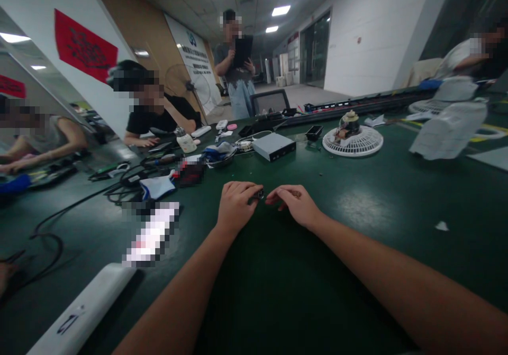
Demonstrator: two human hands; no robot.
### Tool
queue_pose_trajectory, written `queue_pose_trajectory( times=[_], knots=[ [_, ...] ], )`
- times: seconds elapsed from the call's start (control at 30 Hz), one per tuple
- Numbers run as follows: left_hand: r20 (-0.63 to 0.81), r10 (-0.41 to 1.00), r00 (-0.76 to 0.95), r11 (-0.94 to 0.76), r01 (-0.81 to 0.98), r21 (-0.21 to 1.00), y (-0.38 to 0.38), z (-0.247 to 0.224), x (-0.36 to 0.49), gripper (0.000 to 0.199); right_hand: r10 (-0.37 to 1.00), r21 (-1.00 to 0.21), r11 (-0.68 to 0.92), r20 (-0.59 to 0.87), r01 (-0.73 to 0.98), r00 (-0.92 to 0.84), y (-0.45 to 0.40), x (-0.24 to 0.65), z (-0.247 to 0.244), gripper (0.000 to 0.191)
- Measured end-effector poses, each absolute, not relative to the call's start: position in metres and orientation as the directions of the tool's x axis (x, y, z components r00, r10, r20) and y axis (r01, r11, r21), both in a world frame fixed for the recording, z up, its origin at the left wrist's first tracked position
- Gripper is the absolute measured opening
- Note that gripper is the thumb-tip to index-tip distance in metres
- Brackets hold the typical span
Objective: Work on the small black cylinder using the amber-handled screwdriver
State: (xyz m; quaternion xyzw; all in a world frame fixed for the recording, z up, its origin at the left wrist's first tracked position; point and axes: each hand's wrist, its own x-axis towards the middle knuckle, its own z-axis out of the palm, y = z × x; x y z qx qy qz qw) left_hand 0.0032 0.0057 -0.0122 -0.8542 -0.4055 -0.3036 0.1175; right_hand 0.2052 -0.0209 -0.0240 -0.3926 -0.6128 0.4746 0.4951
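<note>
A: What's in the hands?

B: Left hand (236, 207) pinching 1 small metal piece (260, 194) over the green table (369, 207); right hand (296, 204) curled just beside it.

A: Handling?

B: Probably light, hard, slippery; best gripped by the edges.

The bare left forearm (178, 291) reaches in from about seven o'clock, the bare right forearm (397, 281) from about four o'clock, converging at the centre of the view. The left hand (238, 207), back upward, curls its fingers inward. The right hand (296, 204) lies just toward three o'clock, its bent fingertips (273, 196) close to the left hand's.
</note>
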Motion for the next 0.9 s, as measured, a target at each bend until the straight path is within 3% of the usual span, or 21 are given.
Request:
queue_pose_trajectory(
  times=[0.13, 0.23, 0.37, 0.53, 0.63, 0.9],
  knots=[
    [0.616, 0.623, 0.482, -0.638, 0.769, 0.044, 0.0063, -0.0122, 0.0029, 0.031, 0.963, -0.973, 0.23, 0.223, 0.029, -0.151, -0.0209, 0.2054, -0.0238, 0.029],
    [0.6, 0.632, 0.49, -0.639, 0.768, 0.046, 0.0065, -0.0125, 0.0027, 0.031, 0.957, -0.98, 0.2, 0.193, 0.011, -0.216, -0.0217, 0.205, -0.022, 0.031],
    [0.601, 0.638, 0.481, -0.633, 0.772, 0.053, 0.0062, -0.0126, 0.0025, 0.032, 0.951, -0.968, 0.249, 0.251, -0.036, -0.182, -0.0216, 0.2048, -0.0215, 0.031],
    [0.575, 0.649, 0.498, -0.636, 0.77, 0.05, 0.006, -0.0129, 0.0028, 0.031, 0.955, -0.983, 0.185, 0.174, 0.021, -0.241, -0.0194, 0.2066, -0.0224, 0.03],
    [0.577, 0.645, 0.501, -0.636, 0.77, 0.042, 0.0061, -0.0128, 0.0031, 0.031, 0.949, -0.976, 0.215, 0.219, -0.04, -0.225, -0.0187, 0.2072, -0.0221, 0.031],
    [0.581, 0.633, 0.513, -0.643, 0.765, 0.025, 0.0064, -0.0134, 0.0037, 0.031, 0.951, -0.975, 0.223, 0.216, 0.007, -0.222, -0.0194, 0.2051, -0.0225, 0.03]
  ],
)
